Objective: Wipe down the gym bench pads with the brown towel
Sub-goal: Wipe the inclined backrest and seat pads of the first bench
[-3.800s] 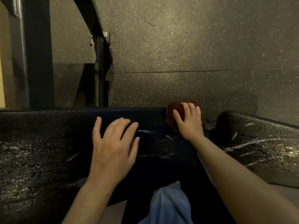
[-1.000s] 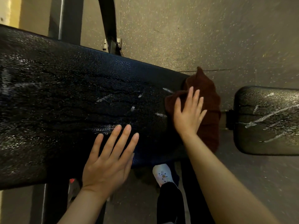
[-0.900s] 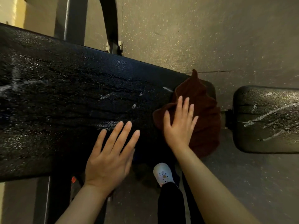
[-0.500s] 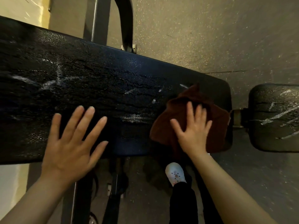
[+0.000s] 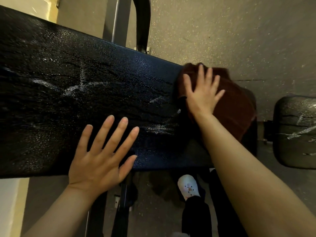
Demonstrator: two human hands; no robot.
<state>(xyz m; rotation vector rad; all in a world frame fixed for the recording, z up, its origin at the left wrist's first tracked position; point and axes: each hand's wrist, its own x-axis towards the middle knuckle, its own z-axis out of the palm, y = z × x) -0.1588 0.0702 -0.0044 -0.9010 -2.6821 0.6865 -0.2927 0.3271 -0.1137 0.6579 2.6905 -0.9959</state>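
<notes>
Bench pad [image 5: 85,93], long and black, lies nearest, the left hand [image 5: 100,156] flat on its near edge with straight fingers spread, white streaks left across its middle. Farther right, the right hand [image 5: 202,94] presses the brown towel [image 5: 234,106] open-palmed onto the pad's end; the smaller pad [image 5: 295,132], cut off at the frame edge, looks streaked and unwiped.

The long pad [image 5: 85,100] is stretching from 9 o'clock toward centre. The towel [image 5: 234,106] is lying on its 3 o'clock end, under the right hand [image 5: 201,94]. The left hand [image 5: 100,156] is lying flat on the pad's 6 o'clock edge. The short pad [image 5: 295,132] is sitting apart at 3 o'clock. A foot [image 5: 188,187] is standing on the floor [image 5: 239,31] at 6 o'clock.
</notes>
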